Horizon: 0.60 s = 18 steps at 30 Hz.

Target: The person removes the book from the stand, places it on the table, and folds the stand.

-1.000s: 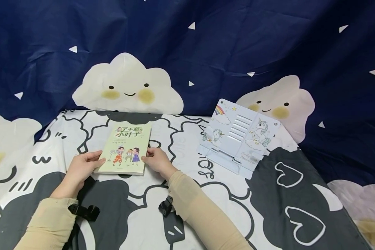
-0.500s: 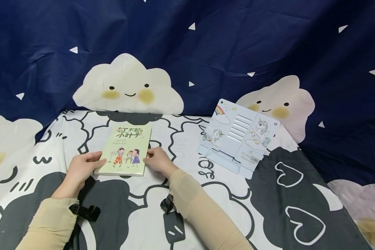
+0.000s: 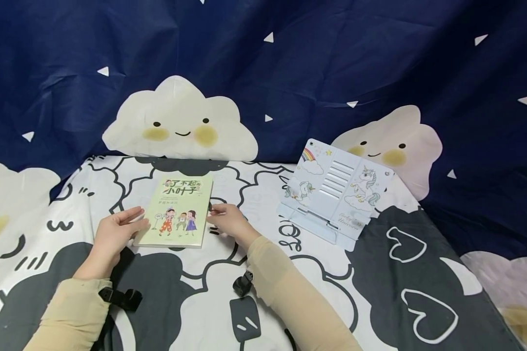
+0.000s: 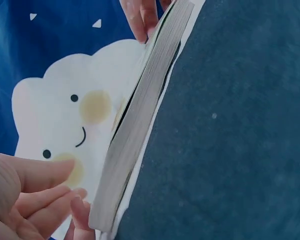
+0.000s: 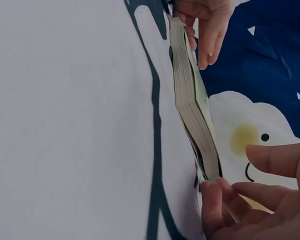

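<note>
A pale green paperback book (image 3: 175, 210) with cartoon children on its cover lies flat on the patterned cloth. At its left edge is my left hand (image 3: 118, 236), and the left wrist view shows the thumb (image 4: 47, 175) lifted away from the book, with fingertips beside its lower corner. My right hand (image 3: 233, 224) is just off the right edge. In the right wrist view, its thumb (image 5: 275, 159) is raised apart from the cover while the curved fingertips (image 5: 213, 197) sit right at the book's corner. Neither hand pinches the book.
A pale blue folding book stand (image 3: 334, 190) printed with unicorns stands tilted on the right of the cloth (image 3: 263, 214). Behind rises a dark blue curtain (image 3: 298, 73) with clouds and triangles on it.
My right hand has let go of the book's right edge and drawn slightly to the right. My left thumb has come off the cover slightly. The book and the stand stay in place.
</note>
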{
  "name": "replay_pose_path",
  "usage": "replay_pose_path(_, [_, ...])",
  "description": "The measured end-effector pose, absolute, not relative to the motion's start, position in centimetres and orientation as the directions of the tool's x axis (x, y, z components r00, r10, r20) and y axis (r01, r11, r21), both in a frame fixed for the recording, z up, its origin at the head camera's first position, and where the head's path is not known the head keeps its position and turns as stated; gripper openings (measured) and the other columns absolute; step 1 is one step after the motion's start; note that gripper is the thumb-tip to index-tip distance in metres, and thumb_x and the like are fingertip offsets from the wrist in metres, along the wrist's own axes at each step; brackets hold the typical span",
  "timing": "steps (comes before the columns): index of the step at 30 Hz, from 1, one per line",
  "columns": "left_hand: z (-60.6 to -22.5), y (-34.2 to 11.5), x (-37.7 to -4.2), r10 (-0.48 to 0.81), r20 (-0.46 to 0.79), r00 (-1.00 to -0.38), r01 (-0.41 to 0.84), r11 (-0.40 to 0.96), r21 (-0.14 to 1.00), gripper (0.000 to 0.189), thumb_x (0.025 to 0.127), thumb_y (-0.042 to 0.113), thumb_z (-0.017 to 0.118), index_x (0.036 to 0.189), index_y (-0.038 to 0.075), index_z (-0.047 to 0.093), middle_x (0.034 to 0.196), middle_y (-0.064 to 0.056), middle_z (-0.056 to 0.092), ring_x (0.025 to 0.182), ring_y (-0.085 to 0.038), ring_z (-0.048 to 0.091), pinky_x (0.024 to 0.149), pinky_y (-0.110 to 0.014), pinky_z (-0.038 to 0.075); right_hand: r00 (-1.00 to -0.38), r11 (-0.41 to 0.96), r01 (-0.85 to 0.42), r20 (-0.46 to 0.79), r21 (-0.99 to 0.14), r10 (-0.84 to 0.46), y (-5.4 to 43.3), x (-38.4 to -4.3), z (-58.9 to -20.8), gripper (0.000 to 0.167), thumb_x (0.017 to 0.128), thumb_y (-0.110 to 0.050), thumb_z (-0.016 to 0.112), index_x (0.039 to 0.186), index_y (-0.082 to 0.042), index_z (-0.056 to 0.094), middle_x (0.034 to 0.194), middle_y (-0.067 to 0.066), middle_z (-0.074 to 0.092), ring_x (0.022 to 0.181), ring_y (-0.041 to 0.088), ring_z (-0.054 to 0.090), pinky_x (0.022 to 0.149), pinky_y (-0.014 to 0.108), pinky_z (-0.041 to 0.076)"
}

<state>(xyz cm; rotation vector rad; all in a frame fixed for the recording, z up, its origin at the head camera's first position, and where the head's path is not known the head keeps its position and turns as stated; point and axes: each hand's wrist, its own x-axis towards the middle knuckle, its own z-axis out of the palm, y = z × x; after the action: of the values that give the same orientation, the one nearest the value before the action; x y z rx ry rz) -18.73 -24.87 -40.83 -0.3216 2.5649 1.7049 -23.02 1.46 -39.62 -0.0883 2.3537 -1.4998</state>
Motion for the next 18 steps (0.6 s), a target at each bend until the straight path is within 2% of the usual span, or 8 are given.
replay_pose_path(2, [-40.5,-24.7,-18.6,-0.16,-0.131,-0.978,-0.183,0.373,0.91,0.059,0.099,0.027,0.061,0.148,0.0,0.043,0.15,-0.021,0.044,0.08,0.021,0.053,0.069,-0.011,0.052,-0.945,0.41,0.132,-0.24,-0.902,-0.224,1.8,-22.9,-39.4,0.048,0.096,-0.017,0.063,0.141,-0.004,0.054,0.124,0.008,0.065,0.092,0.022,0.066,0.071,0.026,0.053])
replay_pose_path(4, [-40.2,-24.5,-18.5,-0.168,-0.107,-0.98,-0.164,0.375,0.912,0.059,0.099,0.028,0.061,0.148,0.001,0.043,0.15,-0.021,0.045,0.081,0.021,0.053,0.07,-0.01,0.052,-0.954,0.373,0.121,-0.212,-0.92,-0.213,2.3,-22.8,-39.1,0.047,0.096,-0.016,0.062,0.141,-0.003,0.054,0.123,0.009,0.065,0.092,0.025,0.066,0.075,0.029,0.055])
replay_pose_path(10, [-39.4,-23.8,-18.2,-0.15,-0.046,-0.988,-0.098,0.362,0.927,0.061,0.1,0.031,0.06,0.149,0.0,0.042,0.15,-0.021,0.047,0.091,0.019,0.049,0.076,-0.006,0.051,-0.971,0.261,0.068,-0.124,-0.963,-0.205,3.8,-22.2,-37.9,0.045,0.097,-0.013,0.059,0.14,-0.001,0.053,0.129,0.016,0.065,0.111,0.034,0.064,0.094,0.042,0.055])
replay_pose_path(13, [-38.9,-23.4,-18.0,-0.137,-0.031,-0.99,-0.076,0.341,0.937,0.062,0.099,0.031,0.06,0.149,-0.001,0.041,0.15,-0.022,0.046,0.095,0.018,0.049,0.079,-0.005,0.051,-0.977,0.246,0.033,-0.084,-0.969,-0.198,4.4,-21.9,-37.4,0.045,0.097,-0.013,0.059,0.14,-0.001,0.053,0.13,0.017,0.065,0.117,0.033,0.062,0.098,0.041,0.053])
replay_pose_path(18, [-38.0,-22.7,-18.0,-0.138,-0.008,-0.99,-0.057,0.349,0.936,0.06,0.099,0.031,0.06,0.148,0.001,0.043,0.149,-0.021,0.047,0.099,0.018,0.048,0.079,-0.003,0.047,-0.983,0.269,-0.013,-0.037,-0.963,-0.182,5.4,-21.3,-36.6,0.044,0.098,-0.014,0.06,0.141,-0.005,0.054,0.131,0.01,0.066,0.127,0.024,0.058,0.107,0.038,0.047])
